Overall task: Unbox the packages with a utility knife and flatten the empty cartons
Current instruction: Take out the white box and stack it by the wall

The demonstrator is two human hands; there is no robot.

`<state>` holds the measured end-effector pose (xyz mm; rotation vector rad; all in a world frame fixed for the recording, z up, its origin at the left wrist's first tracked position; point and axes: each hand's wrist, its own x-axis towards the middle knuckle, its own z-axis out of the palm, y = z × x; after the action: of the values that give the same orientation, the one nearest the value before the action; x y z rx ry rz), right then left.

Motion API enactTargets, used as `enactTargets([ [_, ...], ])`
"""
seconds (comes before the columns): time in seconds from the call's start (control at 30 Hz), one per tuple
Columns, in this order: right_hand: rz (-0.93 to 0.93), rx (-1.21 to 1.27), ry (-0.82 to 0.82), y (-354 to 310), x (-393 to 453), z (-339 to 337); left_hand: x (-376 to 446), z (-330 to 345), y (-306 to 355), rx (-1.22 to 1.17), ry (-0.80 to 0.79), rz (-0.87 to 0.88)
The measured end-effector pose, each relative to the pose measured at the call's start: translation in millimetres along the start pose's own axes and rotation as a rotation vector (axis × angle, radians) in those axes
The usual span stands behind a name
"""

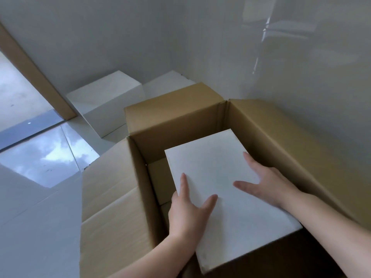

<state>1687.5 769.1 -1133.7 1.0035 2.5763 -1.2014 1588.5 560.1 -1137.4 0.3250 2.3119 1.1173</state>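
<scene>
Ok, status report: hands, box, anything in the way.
Left hand and right hand on white box, fingers spread. White box inside open brown carton. No knife in view.

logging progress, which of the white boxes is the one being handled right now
The white box inside the open brown carton, with both hands on its top. The other two white boxes sit untouched beyond the carton.
</scene>
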Motion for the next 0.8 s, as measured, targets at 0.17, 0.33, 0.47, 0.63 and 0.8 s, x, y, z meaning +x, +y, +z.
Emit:
enactTargets([
  [0.17, 0.007, 0.058, 0.032, -29.0, -20.8, -19.3, -2.5, -24.6, 19.7, -0.025, -0.042, 0.014],
  [0.33, 0.067, 0.089, 0.125, -109.9, -68.2, -87.2, -25.7, -96.3, 104.9, -0.018, -0.102, 0.093],
  [0.47, 0.119, 0.041, 0.163, -211.0, -111.0, -156.9, -52.1, -181.4, 194.6, 0.039, -0.148, 0.132],
  [0.63, 0.135, 0.121, 0.239, -322.5, -154.3, -233.5, -71.4, -282.9, 305.0, 0.118, -0.208, 0.185],
  [0.8, 0.155, 0.247, 0.296, -390.6, -186.6, -289.5, -92.8, -344.0, 394.4, 0.192, -0.254, 0.25],
])
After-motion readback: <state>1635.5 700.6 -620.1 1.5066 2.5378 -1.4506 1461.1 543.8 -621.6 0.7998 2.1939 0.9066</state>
